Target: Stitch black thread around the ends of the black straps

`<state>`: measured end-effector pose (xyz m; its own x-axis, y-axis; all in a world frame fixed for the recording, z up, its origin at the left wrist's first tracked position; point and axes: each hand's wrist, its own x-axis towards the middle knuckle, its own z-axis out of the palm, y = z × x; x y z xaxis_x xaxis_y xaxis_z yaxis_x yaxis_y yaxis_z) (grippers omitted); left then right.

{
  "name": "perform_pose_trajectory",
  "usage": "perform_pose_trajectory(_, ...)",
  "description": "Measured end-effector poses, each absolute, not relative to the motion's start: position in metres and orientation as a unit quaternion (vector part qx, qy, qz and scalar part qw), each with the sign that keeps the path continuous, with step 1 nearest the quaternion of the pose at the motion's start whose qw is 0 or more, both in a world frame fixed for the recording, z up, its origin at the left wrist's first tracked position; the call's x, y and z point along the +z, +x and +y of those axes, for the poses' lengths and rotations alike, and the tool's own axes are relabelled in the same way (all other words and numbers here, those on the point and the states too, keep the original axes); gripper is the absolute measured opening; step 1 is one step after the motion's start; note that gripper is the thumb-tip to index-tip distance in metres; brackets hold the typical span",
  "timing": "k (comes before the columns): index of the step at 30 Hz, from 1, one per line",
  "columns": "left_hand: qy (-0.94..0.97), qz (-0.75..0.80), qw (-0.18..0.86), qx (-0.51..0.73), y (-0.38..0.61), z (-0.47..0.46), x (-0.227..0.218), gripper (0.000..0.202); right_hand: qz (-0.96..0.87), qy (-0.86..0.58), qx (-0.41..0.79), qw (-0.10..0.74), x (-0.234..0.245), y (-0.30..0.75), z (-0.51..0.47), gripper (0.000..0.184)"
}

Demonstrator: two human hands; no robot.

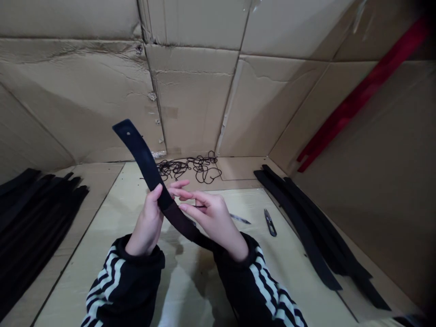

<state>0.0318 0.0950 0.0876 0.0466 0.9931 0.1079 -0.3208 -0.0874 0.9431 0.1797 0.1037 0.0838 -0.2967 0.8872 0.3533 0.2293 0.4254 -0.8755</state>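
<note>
1. Cardboard walls [194, 93] enclose the bench at the back and right, creased and patched
2. Pale board [98, 227] forms the work surface, under both forearms
3. Black bundle [37, 209] of long strips at the left edge, lying side by side
4. Black strips [301, 227] at the right, a smaller group, overlapping
5. Red strip [364, 95] slants along the right-hand wall
6. Held strip [175, 217], dark and curved, raised over the board at centre; lower end meets the right sleeve, its finish hidden
7. Right hand [216, 220]: thumb and forefinger closed on a thin dark piece [200, 206], just beside the strip; contact between the two hands unclear
8. Left hand [150, 218]: clamped on the strip, thumb in front, fingers behind
9. Cord tangle [173, 169] by the back wall
10. Snips [270, 222] right of the right hand; pen [240, 219] nearer
11. Step in hand, my judgement: close fingerwork at the strip's middle; next move calls for a steady left grip and a fine right pinch
</note>
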Motion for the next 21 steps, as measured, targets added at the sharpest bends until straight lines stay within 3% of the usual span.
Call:
perform_pose_trajectory(7, 0.458, 0.403, 0.518, 0.600, 0.030, 0.089, 0.091, 0.062, -0.736, -0.377, 0.335, 0.451, 0.090, 0.178, 0.095, 0.018)
perform_pose_trajectory(14, 0.528, 0.477, 0.395, 0.581, 0.023, 0.085, 0.098, 0.053, -0.760, -0.378, 0.272, 0.452, 0.094, 0.177, 0.088, 0.013)
perform_pose_trajectory(21, 0.523, 0.463, 0.514, 0.498, 0.015, 0.077, 0.107, 0.061, -0.800, -0.341, 0.260, 0.419, 0.095, 0.177, 0.088, 0.020)
